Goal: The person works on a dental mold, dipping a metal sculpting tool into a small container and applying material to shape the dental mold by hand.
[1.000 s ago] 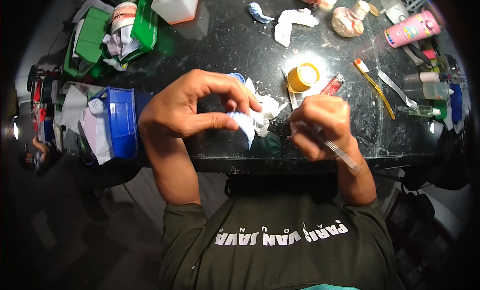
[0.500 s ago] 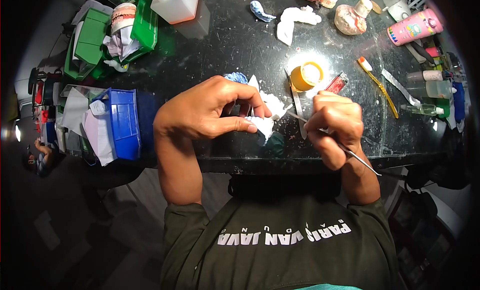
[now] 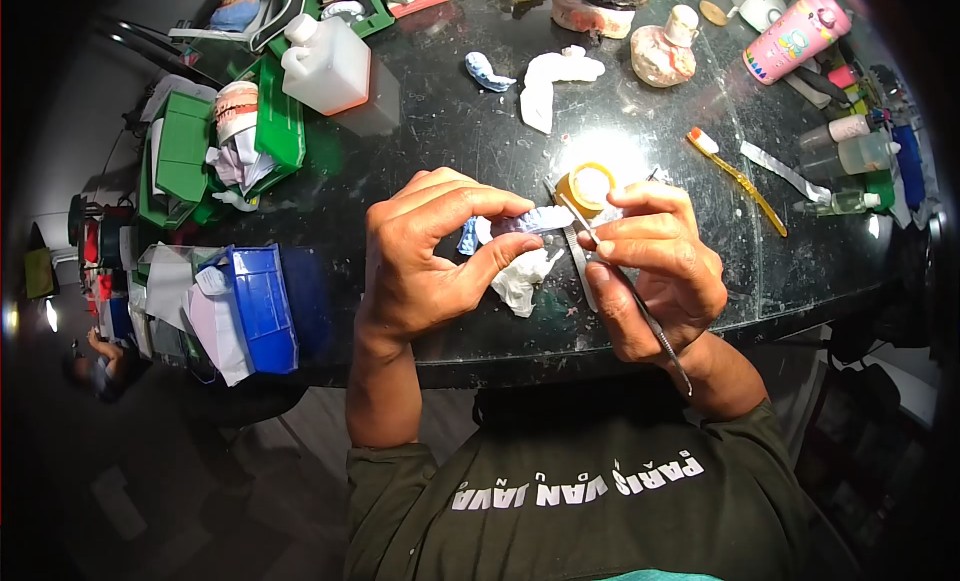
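My left hand (image 3: 435, 246) pinches a pale dental cast (image 3: 540, 221) with a row of teeth between thumb and fingers. In my right hand (image 3: 660, 261) is a thin metal dental carver (image 3: 648, 319), held like a pen. Its upper tip reaches the cast's right end; whether it touches, I cannot tell. Just beyond sits a yellow pot (image 3: 573, 194) with whitish contents. A flat metal tool (image 3: 580, 271) lies between the hands. Under the cast is a crumpled white piece (image 3: 520, 289). A blue piece (image 3: 467, 238) shows partly behind my left fingers.
On the left stand a blue bin (image 3: 262, 316), green bins (image 3: 180, 146) and a white jug (image 3: 325, 66). Farther back lie white moulded material (image 3: 540, 91) and a plaster model (image 3: 663, 56). A toothbrush (image 3: 740, 181) and a pink bottle (image 3: 795, 36) are on the right.
My left hand has turned the cast so its row of teeth shows, lifting it off the white piece. My right hand has rolled and brought the carver's tip to the cast. The view has shifted.
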A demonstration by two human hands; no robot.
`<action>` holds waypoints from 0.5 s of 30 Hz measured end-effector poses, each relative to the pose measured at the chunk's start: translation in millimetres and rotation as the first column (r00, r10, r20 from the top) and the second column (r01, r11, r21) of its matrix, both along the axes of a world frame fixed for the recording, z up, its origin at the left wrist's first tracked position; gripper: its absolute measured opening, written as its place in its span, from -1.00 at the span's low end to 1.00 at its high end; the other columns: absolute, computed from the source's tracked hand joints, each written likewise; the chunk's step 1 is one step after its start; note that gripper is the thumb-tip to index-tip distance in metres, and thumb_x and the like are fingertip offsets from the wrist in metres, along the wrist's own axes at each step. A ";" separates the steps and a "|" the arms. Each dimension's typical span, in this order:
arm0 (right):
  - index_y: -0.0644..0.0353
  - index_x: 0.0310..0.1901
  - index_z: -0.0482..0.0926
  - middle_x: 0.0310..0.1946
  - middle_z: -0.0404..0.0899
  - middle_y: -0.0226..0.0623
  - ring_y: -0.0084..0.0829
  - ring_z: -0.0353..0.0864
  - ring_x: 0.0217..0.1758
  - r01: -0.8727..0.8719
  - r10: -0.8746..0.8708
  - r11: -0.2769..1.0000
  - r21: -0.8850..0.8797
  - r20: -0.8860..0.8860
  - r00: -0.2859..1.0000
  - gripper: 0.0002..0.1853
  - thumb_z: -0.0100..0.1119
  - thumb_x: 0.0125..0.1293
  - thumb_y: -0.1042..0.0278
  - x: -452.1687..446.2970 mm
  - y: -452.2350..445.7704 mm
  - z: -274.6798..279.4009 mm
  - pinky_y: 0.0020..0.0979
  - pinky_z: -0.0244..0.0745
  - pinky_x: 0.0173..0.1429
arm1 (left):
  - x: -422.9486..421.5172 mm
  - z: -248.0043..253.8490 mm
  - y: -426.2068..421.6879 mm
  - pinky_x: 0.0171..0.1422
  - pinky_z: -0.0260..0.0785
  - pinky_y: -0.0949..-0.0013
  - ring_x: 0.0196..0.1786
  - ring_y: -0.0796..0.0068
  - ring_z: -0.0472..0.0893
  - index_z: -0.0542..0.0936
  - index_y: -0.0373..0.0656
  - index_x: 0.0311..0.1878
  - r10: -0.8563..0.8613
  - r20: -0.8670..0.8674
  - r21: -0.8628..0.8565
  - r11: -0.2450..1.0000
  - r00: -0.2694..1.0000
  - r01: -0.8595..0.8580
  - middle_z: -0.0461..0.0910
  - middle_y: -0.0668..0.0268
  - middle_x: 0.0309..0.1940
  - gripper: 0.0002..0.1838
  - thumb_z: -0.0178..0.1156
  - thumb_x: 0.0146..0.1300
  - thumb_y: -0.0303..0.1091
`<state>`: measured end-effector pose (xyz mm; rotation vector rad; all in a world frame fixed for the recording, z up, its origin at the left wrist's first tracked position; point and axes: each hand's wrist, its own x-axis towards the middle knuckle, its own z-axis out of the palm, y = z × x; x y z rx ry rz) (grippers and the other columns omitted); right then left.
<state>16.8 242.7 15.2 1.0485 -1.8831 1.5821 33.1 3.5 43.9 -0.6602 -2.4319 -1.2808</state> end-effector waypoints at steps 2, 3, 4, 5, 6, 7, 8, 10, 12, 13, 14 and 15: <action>0.33 -0.16 0.70 -0.26 0.80 -0.09 -0.01 0.83 0.00 0.017 -0.016 0.999 0.044 -0.014 1.000 -0.74 0.44 0.08 0.72 0.5 1.8 2.2 -0.01 0.67 0.21 | 0.0 -2.5 3.7 -0.06 0.57 0.32 -0.21 0.32 0.77 0.81 -0.27 -0.17 0.006 -0.022 -0.008 1.000 1.000 -0.006 0.83 0.18 -0.27 -0.68 0.69 -0.02 -0.53; 0.33 -0.18 0.68 -0.28 0.79 -0.10 0.03 0.83 0.03 0.006 -0.006 1.000 0.012 -0.005 1.000 -0.75 0.44 0.07 0.72 0.8 0.2 1.6 0.02 0.66 0.23 | 0.1 -3.3 5.3 -0.08 0.57 0.33 -0.22 0.33 0.77 0.81 -0.27 -0.17 0.007 -0.032 -0.011 1.000 0.999 -0.008 0.83 0.18 -0.27 -0.68 0.70 -0.02 -0.53; 0.32 -0.21 0.67 -0.30 0.78 -0.11 0.06 0.83 0.06 -0.004 0.004 1.000 -0.021 0.002 1.000 -0.76 0.43 0.07 0.73 0.8 -2.2 0.5 0.04 0.66 0.25 | 0.4 -3.2 6.8 -0.09 0.57 0.34 -0.23 0.33 0.76 0.81 -0.27 -0.17 0.005 -0.034 -0.008 1.000 0.999 -0.006 0.83 0.18 -0.27 -0.67 0.70 -0.03 -0.53; 0.31 -0.24 0.65 -0.32 0.76 -0.11 0.10 0.83 0.09 -0.014 0.015 0.998 -0.053 0.009 1.000 -0.77 0.43 0.07 0.73 1.2 -3.9 -0.8 0.06 0.65 0.27 | 0.9 -2.6 8.4 -0.10 0.57 0.34 -0.24 0.34 0.76 0.81 -0.27 -0.18 0.003 -0.037 -0.005 1.000 0.999 -0.003 0.83 0.18 -0.28 -0.67 0.71 -0.04 -0.53; 0.30 -0.31 0.59 -0.35 0.73 -0.13 0.18 0.81 0.16 -0.017 0.020 0.998 -0.056 0.049 0.999 -0.79 0.42 0.09 0.73 3.6 -4.2 -2.1 0.10 0.69 0.27 | 0.9 -2.3 9.9 -0.12 0.56 0.35 -0.25 0.34 0.76 0.81 -0.27 -0.18 0.001 -0.040 -0.001 1.000 0.999 -0.001 0.83 0.18 -0.28 -0.66 0.71 -0.05 -0.53; 0.30 -0.31 0.57 -0.35 0.73 -0.12 0.18 0.81 0.15 -0.017 0.021 0.997 -0.072 0.052 0.998 -0.79 0.42 0.09 0.74 3.9 -5.7 -2.6 0.08 0.72 0.25 | 0.7 -2.6 10.8 -0.12 0.56 0.35 -0.26 0.35 0.76 0.81 -0.27 -0.18 -0.001 -0.042 -0.003 1.000 0.999 0.001 0.83 0.18 -0.29 -0.66 0.72 -0.06 -0.53; 0.30 -0.32 0.56 -0.35 0.73 -0.12 0.18 0.81 0.15 -0.017 0.022 0.996 -0.088 0.056 0.998 -0.78 0.42 0.09 0.74 4.3 -7.8 -3.1 0.06 0.75 0.23 | 0.7 -2.9 11.3 -0.13 0.56 0.35 -0.27 0.36 0.75 0.81 -0.27 -0.18 -0.004 -0.044 -0.006 1.000 0.999 0.003 0.83 0.17 -0.29 -0.65 0.72 -0.07 -0.53; 0.30 -0.34 0.52 -0.33 0.72 -0.10 0.18 0.80 0.15 -0.022 0.027 0.994 -0.105 0.042 0.999 -0.77 0.41 0.10 0.76 3.3 -7.9 -4.1 -0.02 0.84 0.15 | 0.5 -4.2 11.6 -0.14 0.56 0.36 -0.28 0.37 0.75 0.81 -0.28 -0.18 -0.009 -0.039 0.005 1.000 0.999 0.009 0.83 0.17 -0.30 -0.65 0.72 -0.07 -0.54; 0.30 -0.35 0.52 -0.34 0.71 -0.10 0.19 0.79 0.16 -0.017 0.022 0.995 -0.102 0.055 0.998 -0.77 0.41 0.10 0.76 3.6 -7.4 -2.4 -0.03 0.84 0.14 | 0.6 -6.4 10.8 -0.15 0.55 0.37 -0.28 0.39 0.74 0.81 -0.28 -0.18 -0.016 -0.027 0.030 0.999 1.000 0.016 0.82 0.17 -0.31 -0.65 0.72 -0.07 -0.54; 0.30 -0.35 0.52 -0.34 0.71 -0.11 0.19 0.79 0.16 -0.014 0.020 0.995 -0.100 0.061 0.998 -0.77 0.41 0.10 0.76 3.9 -7.2 -1.7 -0.03 0.85 0.14 | 0.8 -6.1 10.8 -0.15 0.55 0.38 -0.28 0.39 0.74 0.81 -0.28 -0.18 -0.013 -0.024 0.027 1.000 1.000 0.014 0.82 0.17 -0.31 -0.65 0.72 -0.06 -0.54; 0.30 -0.35 0.53 -0.34 0.71 -0.11 0.18 0.79 0.16 -0.013 0.019 0.994 -0.106 0.063 0.998 -0.77 0.42 0.09 0.76 3.6 -7.5 -2.6 -0.04 0.85 0.14 | 0.8 -5.4 11.0 -0.16 0.55 0.38 -0.28 0.40 0.74 0.81 -0.28 -0.18 -0.011 -0.022 0.025 1.000 1.000 0.012 0.82 0.16 -0.31 -0.66 0.72 -0.06 -0.54; 0.29 -0.36 0.53 -0.34 0.71 -0.12 0.18 0.79 0.17 -0.011 0.018 0.994 -0.113 0.067 0.998 -0.76 0.42 0.09 0.76 3.3 -8.2 -4.0 -0.04 0.85 0.13 | 1.0 -4.8 11.1 -0.16 0.55 0.39 -0.29 0.40 0.74 0.81 -0.29 -0.18 -0.009 -0.019 0.022 1.000 1.000 0.010 0.82 0.16 -0.31 -0.66 0.72 -0.06 -0.54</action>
